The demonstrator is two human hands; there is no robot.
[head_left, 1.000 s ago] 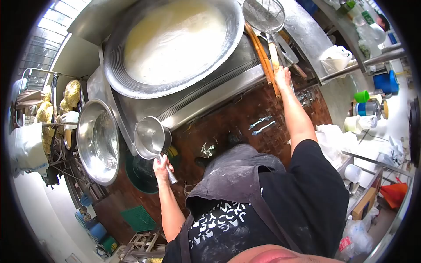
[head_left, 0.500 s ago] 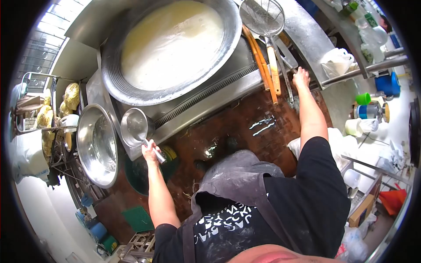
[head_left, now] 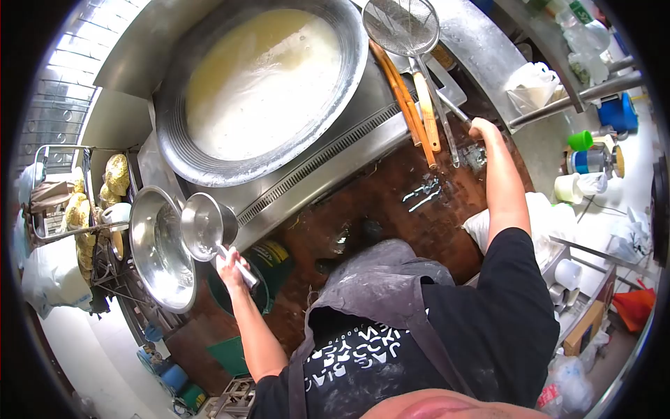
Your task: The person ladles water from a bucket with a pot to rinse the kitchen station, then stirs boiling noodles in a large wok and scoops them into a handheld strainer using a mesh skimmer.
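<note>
My left hand [head_left: 232,269] is closed around the handle of a metal saucepan [head_left: 202,227]. The saucepan hangs beside a wide steel basin [head_left: 162,248] and overlaps its edge in view. At the right, my right hand [head_left: 484,129] is closed on a long metal-handled utensil [head_left: 457,109], whose far end lies by the stove edge and cannot be made out. Near that hand are a round wire strainer [head_left: 401,28] with a wooden grip and long wooden sticks [head_left: 405,101]. A large wok [head_left: 174,136] holds pale, cloudy liquid [head_left: 265,91].
The steel stove front [head_left: 307,150] runs diagonally below the wok. A green bin [head_left: 269,269] stands on the wet brown floor [head_left: 391,195]. At left is a wire rack [head_left: 52,230] with bags; to the right, a metal rail [head_left: 593,94] and cluttered shelves.
My right hand has closed on the metal handle and drawn it slightly toward me. My left hand and the saucepan have shifted a little left and down. The view has tilted slightly.
</note>
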